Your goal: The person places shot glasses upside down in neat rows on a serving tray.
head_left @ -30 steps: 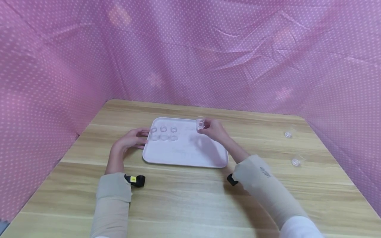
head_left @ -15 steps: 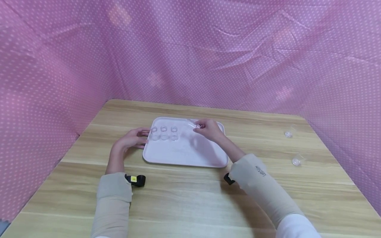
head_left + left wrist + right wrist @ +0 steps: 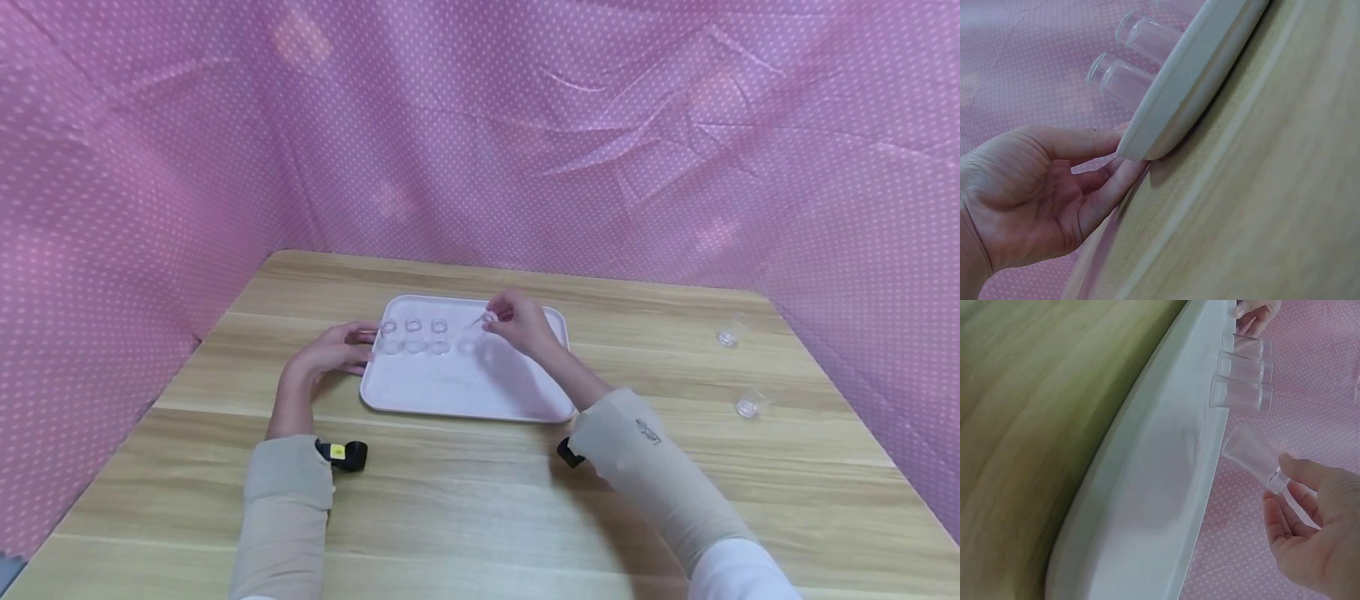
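My right hand [image 3: 525,323] pinches the thick base of a small clear glass [image 3: 1250,453] between thumb and fingers. The glass is tipped, its wide mouth turned down to the white tray [image 3: 465,387], low over the tray's back part. Left of it, three like glasses [image 3: 1235,394] stand in a row on the tray, mouths down and bases up. At the tray's left edge, my left hand [image 3: 1054,181] holds the rim, thumb above and fingers under the corner.
Two more clear glasses stand mouth up on the wooden table [image 3: 450,508] at the right, a farther glass [image 3: 728,337] and a nearer glass [image 3: 748,407]. A pink dotted cloth [image 3: 480,150] hangs behind and beside the table.
My right hand has moved left over the tray with the glass, turning it from mouth up to mouth down, close to the row. The left hand stays at the tray's edge.
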Tool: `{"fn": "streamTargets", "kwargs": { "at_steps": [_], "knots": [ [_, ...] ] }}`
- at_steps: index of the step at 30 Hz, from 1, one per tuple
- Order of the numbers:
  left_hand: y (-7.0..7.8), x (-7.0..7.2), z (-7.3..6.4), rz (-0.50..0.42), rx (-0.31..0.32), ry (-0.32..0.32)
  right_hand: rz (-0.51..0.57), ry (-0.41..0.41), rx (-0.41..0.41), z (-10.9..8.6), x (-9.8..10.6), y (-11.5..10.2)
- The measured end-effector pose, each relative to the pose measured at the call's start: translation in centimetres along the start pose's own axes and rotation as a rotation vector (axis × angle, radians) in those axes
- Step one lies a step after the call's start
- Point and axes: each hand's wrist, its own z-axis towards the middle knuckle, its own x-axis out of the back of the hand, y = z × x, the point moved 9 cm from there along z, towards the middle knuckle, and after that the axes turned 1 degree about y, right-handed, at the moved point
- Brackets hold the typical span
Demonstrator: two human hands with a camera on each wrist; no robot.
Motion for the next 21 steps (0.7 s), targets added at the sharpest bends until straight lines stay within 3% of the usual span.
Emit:
{"fn": "streamTargets", "kwargs": {
  "at_steps": [21],
  "knots": [
    [0.1,0.0,0.1,0.007,-0.007,-0.004,-0.064,-0.063,-0.005,1.6,-3.4,-1.6]
  ]
}}
